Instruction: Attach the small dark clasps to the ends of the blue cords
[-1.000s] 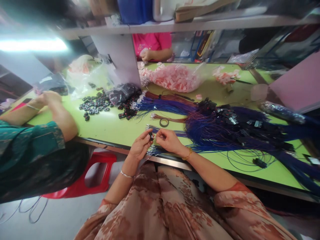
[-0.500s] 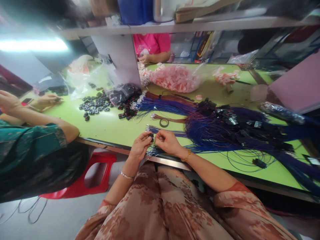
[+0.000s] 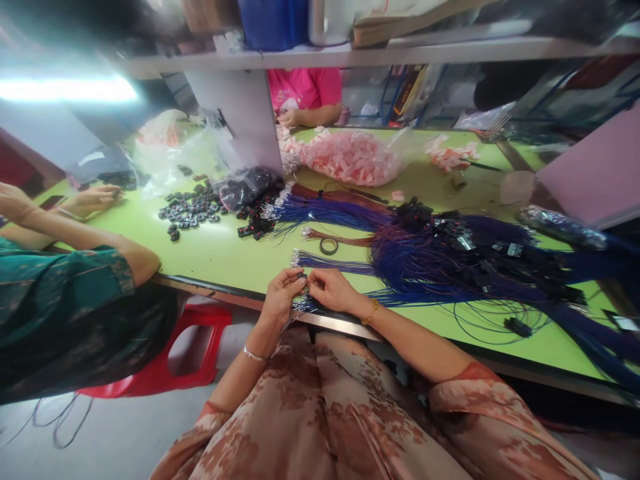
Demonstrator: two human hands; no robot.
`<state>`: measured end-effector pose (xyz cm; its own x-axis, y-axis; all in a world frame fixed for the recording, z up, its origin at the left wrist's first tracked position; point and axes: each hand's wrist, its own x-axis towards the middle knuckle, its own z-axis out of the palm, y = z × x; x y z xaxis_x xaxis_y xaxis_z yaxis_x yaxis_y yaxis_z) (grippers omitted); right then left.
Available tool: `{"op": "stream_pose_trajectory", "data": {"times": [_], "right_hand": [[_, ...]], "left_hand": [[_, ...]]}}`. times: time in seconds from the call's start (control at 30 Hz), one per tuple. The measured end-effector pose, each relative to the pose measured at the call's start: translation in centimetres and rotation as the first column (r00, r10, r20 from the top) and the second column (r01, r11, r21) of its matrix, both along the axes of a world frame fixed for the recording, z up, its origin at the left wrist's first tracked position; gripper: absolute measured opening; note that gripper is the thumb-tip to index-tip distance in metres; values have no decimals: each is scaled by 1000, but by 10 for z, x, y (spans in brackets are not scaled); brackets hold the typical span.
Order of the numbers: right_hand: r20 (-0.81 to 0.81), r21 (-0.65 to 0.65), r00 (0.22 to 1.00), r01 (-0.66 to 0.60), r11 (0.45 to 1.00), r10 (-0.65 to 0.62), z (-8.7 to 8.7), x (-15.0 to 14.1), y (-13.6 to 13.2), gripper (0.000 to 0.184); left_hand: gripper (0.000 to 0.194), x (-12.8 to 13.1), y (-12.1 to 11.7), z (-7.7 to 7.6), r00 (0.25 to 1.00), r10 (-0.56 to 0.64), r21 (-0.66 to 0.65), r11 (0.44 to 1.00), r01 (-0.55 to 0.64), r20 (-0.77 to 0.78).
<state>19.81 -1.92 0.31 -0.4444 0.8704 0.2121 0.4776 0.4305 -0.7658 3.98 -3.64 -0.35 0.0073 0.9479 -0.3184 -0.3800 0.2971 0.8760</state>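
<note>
The left hand (image 3: pixel 281 295) pinches one black connector (image 3: pixel 303 277); the right hand (image 3: pixel 331 289), bunched together, sits just beside it, whether gripping anything I cannot tell. One tape ring (image 3: pixel 329 253) lies beyond both.

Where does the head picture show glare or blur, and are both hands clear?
Head view: the lamp glares at upper left; head view: the shelf looks soft, especially toward its ends; head view: left hand and right hand are fairly clear, the small dark part is not.
</note>
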Motion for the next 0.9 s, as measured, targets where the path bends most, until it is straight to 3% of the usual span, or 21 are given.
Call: {"op": "stream_pose_trajectory", "data": {"times": [0.1,0.23,0.5,0.67,0.77,0.9], "right_hand": [[194,1,980,40,999,-39,4,13,15,21],[538,124,806,213,969,-246,7,31,37,19],[741,117,647,138,984,-179,9,33,40,29],[766,95,629,87,992,-129,9,35,41,26],[741,158,645,99,982,-184,7,36,41,22],[572,205,789,126,971,-223,8,32,39,19]], "left_hand": [[41,-5,-1,-2,999,-16,-8,1000,16,-29],[41,-11,-1,-2,999,-8,2,1000,8,-42],[43,-7,1,2,1000,-24,-10,1000,24,-19],[43,-8,2,0,999,-27,-9,1000,27,-23],[43,-9,2,-1,999,-33,-8,999,33,-18],[39,-6,1,1,999,-31,21,999,31,9]]}}
